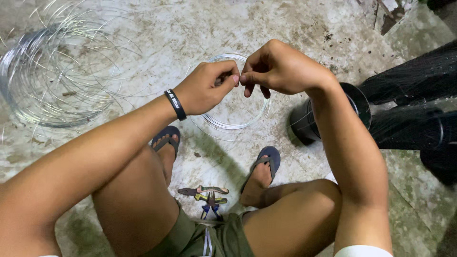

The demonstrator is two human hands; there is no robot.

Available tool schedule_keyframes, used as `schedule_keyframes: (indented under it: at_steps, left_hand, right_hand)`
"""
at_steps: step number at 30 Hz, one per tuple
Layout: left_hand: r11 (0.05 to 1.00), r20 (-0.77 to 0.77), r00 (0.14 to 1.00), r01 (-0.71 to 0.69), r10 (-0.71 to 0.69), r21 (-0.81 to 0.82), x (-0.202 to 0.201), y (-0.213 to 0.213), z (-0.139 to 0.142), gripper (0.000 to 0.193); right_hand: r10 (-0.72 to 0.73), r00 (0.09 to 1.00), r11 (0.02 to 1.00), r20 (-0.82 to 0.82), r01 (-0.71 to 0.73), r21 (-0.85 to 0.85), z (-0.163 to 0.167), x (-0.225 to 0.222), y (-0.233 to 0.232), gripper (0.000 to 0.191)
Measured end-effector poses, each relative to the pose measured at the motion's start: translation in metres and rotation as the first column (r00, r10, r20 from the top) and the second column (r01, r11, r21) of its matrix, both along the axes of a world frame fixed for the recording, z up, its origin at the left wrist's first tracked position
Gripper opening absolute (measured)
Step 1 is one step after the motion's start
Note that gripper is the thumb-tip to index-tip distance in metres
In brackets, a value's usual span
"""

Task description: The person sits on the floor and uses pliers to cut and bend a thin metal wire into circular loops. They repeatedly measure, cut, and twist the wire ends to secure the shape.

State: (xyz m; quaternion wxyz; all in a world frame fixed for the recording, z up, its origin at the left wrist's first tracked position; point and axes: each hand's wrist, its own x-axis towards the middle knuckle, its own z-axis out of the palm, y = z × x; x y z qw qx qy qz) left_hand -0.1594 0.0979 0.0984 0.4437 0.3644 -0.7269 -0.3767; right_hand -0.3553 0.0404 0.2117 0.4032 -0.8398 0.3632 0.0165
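My left hand [207, 86] and my right hand [277, 68] meet fingertip to fingertip above the floor, both pinching a thin silvery wire. The wire belongs to a small round wire ring [232, 124] that hangs beneath the hands, partly hidden behind them. A black band [175, 104] sits on my left wrist. I sit low with both knees spread and feet in blue sandals.
A big loose coil of silvery wire [52, 76] lies on the concrete at the left. A black spool [333, 114] and dark netting [419, 100] sit at the right. Pliers and a cutter [207, 195] lie between my feet.
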Motion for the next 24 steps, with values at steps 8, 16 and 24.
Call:
schedule_keyframes:
  at_steps: [8,16,24]
  left_hand:
    - [0.995,-0.053,0.998,0.024,-0.019,0.095,0.001,-0.012,-0.007,0.018]
    - [0.999,-0.105,0.994,0.043,-0.040,0.028,0.000,-0.022,-0.015,0.018]
    - [1.000,0.068,0.998,-0.003,0.003,0.001,-0.018,-0.015,-0.006,0.018]
  right_hand:
    - [-0.019,0.997,1.000,0.072,0.020,-0.012,0.002,-0.028,-0.007,0.020]
    - [-0.056,0.991,0.998,0.120,0.059,-0.019,0.004,-0.056,-0.018,0.020]
    - [-0.044,0.998,0.999,0.044,0.045,-0.020,-0.002,-0.038,-0.004,0.020]
